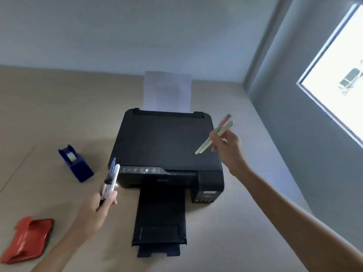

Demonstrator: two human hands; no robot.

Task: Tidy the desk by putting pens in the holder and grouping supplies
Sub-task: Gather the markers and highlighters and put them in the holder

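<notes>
My left hand (98, 208) is closed around a small bunch of pens (111, 178), white and blue, pointing up and away just left of the printer's front corner. Raised over the printer's right side, my right hand (227, 149) grips a second bunch of pens (216, 134), pale green, white and pink, slanted with their tips down toward the lid. A blue tape dispenser (75, 163) stands on the desk to the left. No pen holder shows in this view.
A black printer (167, 142) sits mid-desk with paper (167, 91) upright in its rear feed and its output tray (160, 218) pulled out toward me. A red plastic object (29, 239) lies at the front left. Walls bound the desk (59, 107) behind and at right.
</notes>
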